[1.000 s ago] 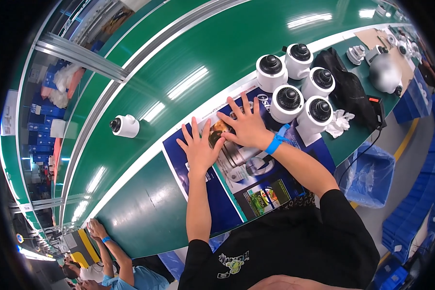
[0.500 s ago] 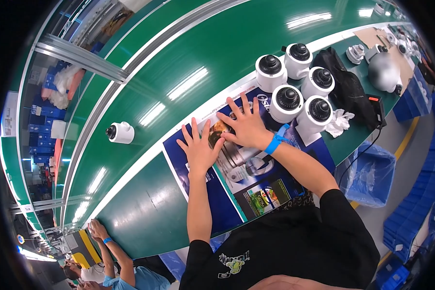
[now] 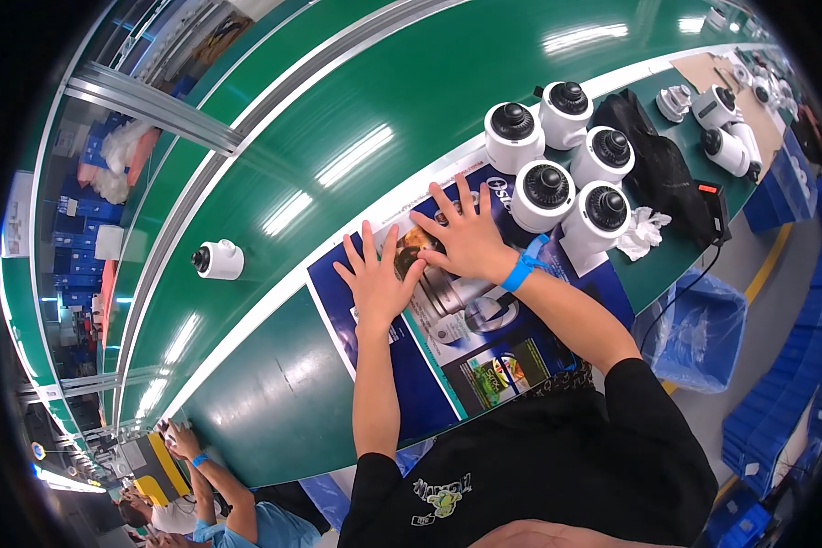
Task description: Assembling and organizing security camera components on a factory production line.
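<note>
On the blue poster (image 3: 411, 374) — two hands (image 3: 425, 260) spread flat, gripping nothing — beside five white dome cameras (image 3: 557, 164).

Black short-sleeved T-shirt (image 3: 557, 457), blue wristband (image 3: 525, 265) — right wrist

Green workbench (image 3: 274, 402), flattened printed carton (image 3: 484, 338), five white dome cameras (image 3: 543, 187)

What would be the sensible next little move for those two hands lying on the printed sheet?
Probably reach the right hand to the nearest white dome camera. Both hands, the left hand too, lie flat and empty on the blue printed sheet, and five cameras stand clustered just beyond the right fingertips.
</note>
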The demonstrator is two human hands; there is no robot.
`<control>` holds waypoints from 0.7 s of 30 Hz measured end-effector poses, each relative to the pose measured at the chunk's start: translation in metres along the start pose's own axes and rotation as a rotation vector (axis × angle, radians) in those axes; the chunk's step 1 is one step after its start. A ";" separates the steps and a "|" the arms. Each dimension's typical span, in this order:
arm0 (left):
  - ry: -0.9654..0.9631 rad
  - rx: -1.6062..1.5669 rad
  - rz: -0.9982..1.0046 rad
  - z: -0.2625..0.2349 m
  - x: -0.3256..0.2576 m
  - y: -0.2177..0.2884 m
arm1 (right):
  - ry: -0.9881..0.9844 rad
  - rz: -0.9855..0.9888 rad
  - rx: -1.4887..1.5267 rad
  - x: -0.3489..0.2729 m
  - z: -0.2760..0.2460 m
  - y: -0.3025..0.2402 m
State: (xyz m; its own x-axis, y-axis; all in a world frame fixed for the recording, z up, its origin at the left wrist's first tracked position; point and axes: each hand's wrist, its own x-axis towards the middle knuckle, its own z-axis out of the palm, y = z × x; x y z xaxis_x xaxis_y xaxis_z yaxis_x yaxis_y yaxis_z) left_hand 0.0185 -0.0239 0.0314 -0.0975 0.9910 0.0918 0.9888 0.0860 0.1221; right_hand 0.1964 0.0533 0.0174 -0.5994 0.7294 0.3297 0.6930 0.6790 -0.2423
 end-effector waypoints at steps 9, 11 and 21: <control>0.004 -0.007 0.005 0.000 0.000 0.000 | 0.007 0.003 -0.006 0.000 0.000 0.000; 0.000 -0.006 0.004 0.000 0.000 0.000 | -0.003 0.002 -0.006 0.000 -0.001 0.000; -0.006 -0.003 0.000 0.001 0.000 0.000 | 0.013 -0.008 -0.020 0.000 -0.002 0.000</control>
State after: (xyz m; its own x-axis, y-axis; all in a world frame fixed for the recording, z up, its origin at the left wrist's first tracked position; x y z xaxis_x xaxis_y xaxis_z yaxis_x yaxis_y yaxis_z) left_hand 0.0183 -0.0234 0.0304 -0.0970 0.9916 0.0859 0.9884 0.0858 0.1253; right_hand 0.1971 0.0531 0.0190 -0.5999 0.7223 0.3440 0.6960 0.6832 -0.2209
